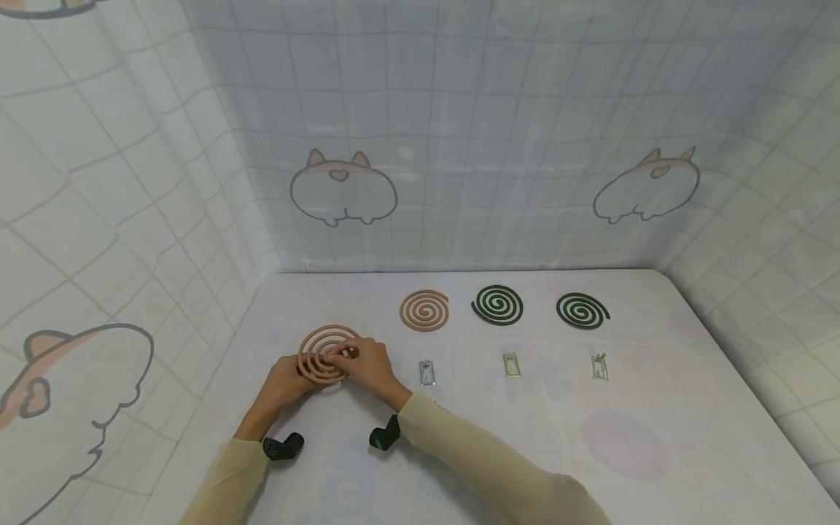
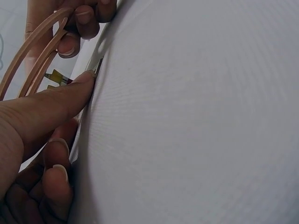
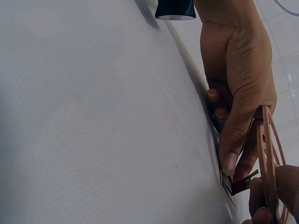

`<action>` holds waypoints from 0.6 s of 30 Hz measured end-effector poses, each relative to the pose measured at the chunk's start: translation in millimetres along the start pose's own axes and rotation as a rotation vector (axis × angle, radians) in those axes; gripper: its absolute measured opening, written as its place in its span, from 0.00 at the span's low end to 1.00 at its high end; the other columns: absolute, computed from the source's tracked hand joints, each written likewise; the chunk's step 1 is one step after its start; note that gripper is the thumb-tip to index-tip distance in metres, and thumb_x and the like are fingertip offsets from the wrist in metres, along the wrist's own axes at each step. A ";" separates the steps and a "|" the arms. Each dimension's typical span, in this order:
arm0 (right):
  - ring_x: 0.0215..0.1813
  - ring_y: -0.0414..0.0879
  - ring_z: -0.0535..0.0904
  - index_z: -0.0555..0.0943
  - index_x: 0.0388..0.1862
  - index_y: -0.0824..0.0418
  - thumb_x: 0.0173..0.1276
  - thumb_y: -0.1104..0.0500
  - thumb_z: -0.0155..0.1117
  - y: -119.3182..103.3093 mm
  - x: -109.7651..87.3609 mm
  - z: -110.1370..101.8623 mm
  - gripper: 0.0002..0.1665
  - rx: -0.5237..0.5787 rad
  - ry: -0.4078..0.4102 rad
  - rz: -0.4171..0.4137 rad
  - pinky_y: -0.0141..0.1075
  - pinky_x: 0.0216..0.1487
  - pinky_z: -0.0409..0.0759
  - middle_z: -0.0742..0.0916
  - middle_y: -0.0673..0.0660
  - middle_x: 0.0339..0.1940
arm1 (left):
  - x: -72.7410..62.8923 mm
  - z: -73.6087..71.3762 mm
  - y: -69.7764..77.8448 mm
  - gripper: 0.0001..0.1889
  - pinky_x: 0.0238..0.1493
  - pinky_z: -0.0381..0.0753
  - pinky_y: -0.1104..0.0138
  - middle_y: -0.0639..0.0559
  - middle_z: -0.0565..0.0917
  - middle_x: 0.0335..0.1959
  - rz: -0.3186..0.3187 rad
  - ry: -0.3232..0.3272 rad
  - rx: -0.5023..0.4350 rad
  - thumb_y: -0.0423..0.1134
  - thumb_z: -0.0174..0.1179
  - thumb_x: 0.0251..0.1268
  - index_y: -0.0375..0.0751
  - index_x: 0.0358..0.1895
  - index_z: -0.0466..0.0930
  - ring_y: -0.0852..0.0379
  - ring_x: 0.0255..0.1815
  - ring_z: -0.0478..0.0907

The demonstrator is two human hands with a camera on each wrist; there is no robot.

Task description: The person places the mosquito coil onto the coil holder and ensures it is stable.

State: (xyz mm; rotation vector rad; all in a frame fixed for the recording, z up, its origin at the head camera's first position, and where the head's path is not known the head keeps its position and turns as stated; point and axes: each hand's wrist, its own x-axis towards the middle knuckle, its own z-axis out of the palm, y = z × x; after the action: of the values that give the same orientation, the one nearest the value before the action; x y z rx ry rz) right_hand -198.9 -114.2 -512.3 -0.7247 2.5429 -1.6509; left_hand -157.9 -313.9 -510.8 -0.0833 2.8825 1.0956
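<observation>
A brown mosquito coil (image 1: 333, 327) is raised in front of me on the left, with both hands at it. My right hand (image 1: 372, 362) reaches across its centre and pinches the coil's inner part between thumb and fingers. My left hand (image 1: 284, 380) is low at the coil's near left side, partly hidden beneath it. In the right wrist view, the left thumb and a finger pinch a small metal coil stand (image 3: 241, 185) close to the table, with its upright tab beside the coil (image 3: 267, 154). Fingers hide where tab and coil meet.
Another brown coil (image 1: 424, 311) and two green coils (image 1: 497, 305) (image 1: 582, 311) lie along the back of the white table (image 1: 525, 452). Three small metal stands (image 1: 427, 372) (image 1: 512, 364) (image 1: 600, 367) lie in front of them. Cloth-covered walls (image 1: 459, 109) surround the table.
</observation>
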 end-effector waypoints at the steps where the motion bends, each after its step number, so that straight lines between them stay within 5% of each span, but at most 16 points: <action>1: 0.20 0.35 0.63 0.92 0.42 0.52 0.69 0.49 0.73 -0.3 -0.5 -0.4 0.09 -0.002 0.000 -0.002 0.29 0.24 0.63 0.79 0.43 0.18 | 0.1 -0.1 0.1 0.26 0.43 0.82 0.53 0.35 0.87 0.46 0.001 0.000 0.000 0.47 0.75 0.61 0.28 0.53 0.84 0.45 0.45 0.83; 18: 0.21 0.35 0.65 0.92 0.42 0.51 0.69 0.48 0.73 3.7 -0.4 1.3 0.10 0.003 0.001 -0.010 0.28 0.25 0.64 0.79 0.43 0.18 | 1.2 1.8 -1.3 0.24 0.43 0.82 0.51 0.34 0.87 0.46 0.021 0.009 0.007 0.45 0.73 0.63 0.27 0.53 0.84 0.45 0.44 0.84</action>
State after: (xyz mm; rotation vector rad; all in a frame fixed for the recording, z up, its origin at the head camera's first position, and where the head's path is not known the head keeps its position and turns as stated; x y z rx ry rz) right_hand -199.6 -113.9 -516.1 -0.7377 2.5413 -1.6585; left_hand -159.0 -313.7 -513.1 -0.0587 2.9016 1.0915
